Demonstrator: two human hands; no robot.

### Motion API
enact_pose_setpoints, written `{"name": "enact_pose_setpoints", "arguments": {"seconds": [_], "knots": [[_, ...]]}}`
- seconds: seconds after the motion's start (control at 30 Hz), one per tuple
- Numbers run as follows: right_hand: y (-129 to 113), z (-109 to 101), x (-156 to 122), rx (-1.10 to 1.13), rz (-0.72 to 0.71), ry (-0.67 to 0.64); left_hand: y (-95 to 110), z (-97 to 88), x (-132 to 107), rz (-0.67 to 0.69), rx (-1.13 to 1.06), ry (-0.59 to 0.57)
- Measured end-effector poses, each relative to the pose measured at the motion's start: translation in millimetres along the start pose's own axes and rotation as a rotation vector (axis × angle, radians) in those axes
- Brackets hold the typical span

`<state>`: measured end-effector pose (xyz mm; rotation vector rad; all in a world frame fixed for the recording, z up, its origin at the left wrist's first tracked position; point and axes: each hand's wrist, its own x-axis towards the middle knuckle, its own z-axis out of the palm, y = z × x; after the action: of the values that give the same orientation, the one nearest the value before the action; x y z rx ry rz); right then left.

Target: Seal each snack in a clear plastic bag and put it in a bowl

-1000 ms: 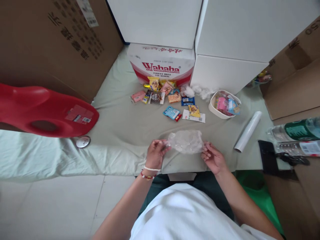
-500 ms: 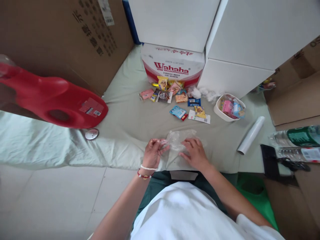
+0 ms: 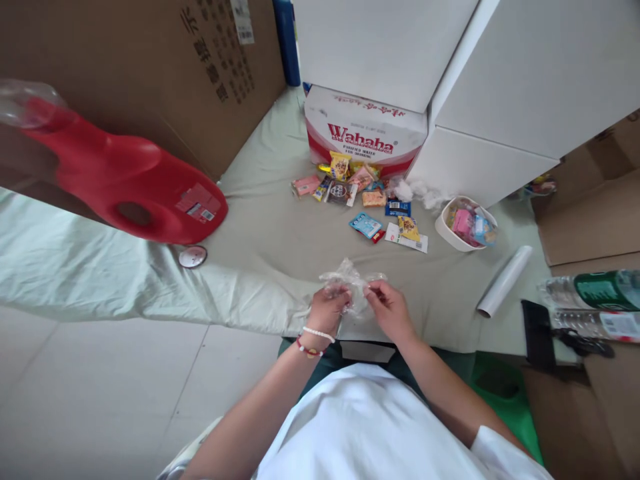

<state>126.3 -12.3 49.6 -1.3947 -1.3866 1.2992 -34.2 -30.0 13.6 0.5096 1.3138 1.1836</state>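
Between my hands, near the front edge of the cloth-covered surface, is a crumpled clear plastic bag (image 3: 354, 288). My left hand (image 3: 329, 308), with bracelets at the wrist, is closed on the bag's left side. Fingers of my right hand (image 3: 389, 308) pinch its right side. Beyond my hands lie a blue snack packet (image 3: 367, 225) and a yellow snack packet (image 3: 409, 229) on a white card (image 3: 420, 243). Farther back, several small wrapped snacks (image 3: 341, 193) are piled against a Wahaba-lettered carton (image 3: 365, 133).
A white bowl (image 3: 447, 233) of wrapped snacks and a white roll (image 3: 505, 281) stand to the right, with plastic bottles (image 3: 590, 291) and a black phone-like object (image 3: 537, 333) beyond. At left are a big red jug (image 3: 145, 180), a round badge (image 3: 193, 257) and a large cardboard box (image 3: 150, 80).
My right hand has gone from resting spread over the plastic bag to pinching it. The bag is lifted and more bunched between my hands. The view has shifted slightly.
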Motion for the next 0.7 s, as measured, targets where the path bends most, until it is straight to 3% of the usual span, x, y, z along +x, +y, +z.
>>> {"name": "enact_pose_setpoints", "arguments": {"seconds": [0.13, 0.23, 0.37, 0.5, 0.6, 0.7], "knots": [[-1.2, -19.8, 10.3, 0.32, 0.166, 0.157, 14.9, -7.5, 6.7, -0.148, -0.239, 0.005], [4.4, -38.4, 18.1, 0.46, 0.289, 0.238, 21.9, -15.6, 15.6, -0.177, -0.276, 0.017], [18.6, -58.7, 22.2, 0.598, 0.439, 0.159, 31.6, -21.9, 28.9, -0.248, -0.201, -0.04], [35.3, -72.5, 24.9, 0.552, 0.529, 0.116, 55.1, -32.1, 50.5, -0.295, -0.044, -0.07], [46.7, -76.5, 27.3, 0.434, 0.484, 0.14, 77.1, -44.3, 66.0, -0.208, 0.063, 0.084], [55.0, -73.6, 28.7, 0.29, 0.367, 0.159, 89.1, -50.1, 60.0, -0.008, 0.158, 0.327]]}}
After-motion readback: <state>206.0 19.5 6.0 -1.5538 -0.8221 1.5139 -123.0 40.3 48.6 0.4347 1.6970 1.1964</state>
